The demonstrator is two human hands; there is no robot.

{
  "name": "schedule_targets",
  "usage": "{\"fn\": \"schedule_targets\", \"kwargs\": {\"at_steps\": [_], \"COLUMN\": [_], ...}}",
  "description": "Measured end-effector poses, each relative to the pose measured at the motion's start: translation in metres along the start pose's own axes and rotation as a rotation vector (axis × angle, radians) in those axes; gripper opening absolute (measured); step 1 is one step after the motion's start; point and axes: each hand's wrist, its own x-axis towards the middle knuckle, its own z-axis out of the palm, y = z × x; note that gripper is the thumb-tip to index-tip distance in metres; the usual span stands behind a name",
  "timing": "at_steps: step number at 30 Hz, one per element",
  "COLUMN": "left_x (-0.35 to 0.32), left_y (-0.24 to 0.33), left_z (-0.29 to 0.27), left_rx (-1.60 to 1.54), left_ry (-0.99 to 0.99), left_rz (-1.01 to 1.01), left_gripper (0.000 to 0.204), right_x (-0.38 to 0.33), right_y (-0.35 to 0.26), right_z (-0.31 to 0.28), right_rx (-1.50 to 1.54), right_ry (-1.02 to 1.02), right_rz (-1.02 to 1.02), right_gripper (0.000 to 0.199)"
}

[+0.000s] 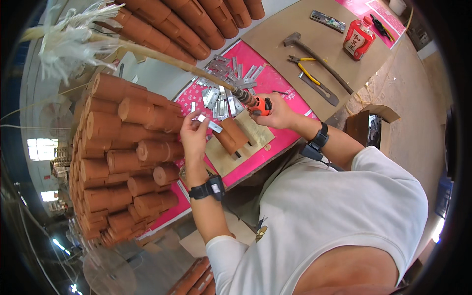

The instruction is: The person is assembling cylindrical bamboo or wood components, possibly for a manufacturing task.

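My left hand [193, 136] pinches a small flat metal strip [214, 126] with holes. The strip's end reaches over a short reddish-brown cylindrical piece [233, 137], which lies on a pale board [219, 160] with dark pegs at its near end. To the right, my right hand [279, 112] is wrapped round an orange-and-black hand tool [261, 106], which looks like a power screwdriver. A spring-like grey section joins it to a long tan rod or hose [162, 57] running to the upper left. A pile of similar metal strips [221, 96] lies just beyond the board.
Brown cylinders [105, 125] are stacked high at left, with more [182, 24] at the back. On the brown sheet [268, 37] lie a hammer [319, 61], yellow-handled pliers [307, 69], a flat metal bar [319, 90], a phone [328, 21] and a red bottle [358, 39]. An open carton [358, 130] stands right.
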Motion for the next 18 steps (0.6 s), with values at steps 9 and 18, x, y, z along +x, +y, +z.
{"fn": "schedule_targets", "kwargs": {"at_steps": [9, 18], "left_x": [0.002, -0.036], "left_y": [-0.017, -0.014], "left_z": [0.010, 0.019], "left_rx": [0.092, 0.264], "left_ry": [-0.075, -0.154], "left_rz": [-0.038, -0.049], "left_gripper": [0.035, 0.040], "right_x": [-0.003, -0.003], "right_y": [-0.004, -0.005], "right_z": [0.000, 0.001], "right_rx": [-0.090, -0.037], "right_ry": [0.023, 0.068], "right_rz": [-0.004, -0.057], "right_gripper": [0.018, 0.022]}}
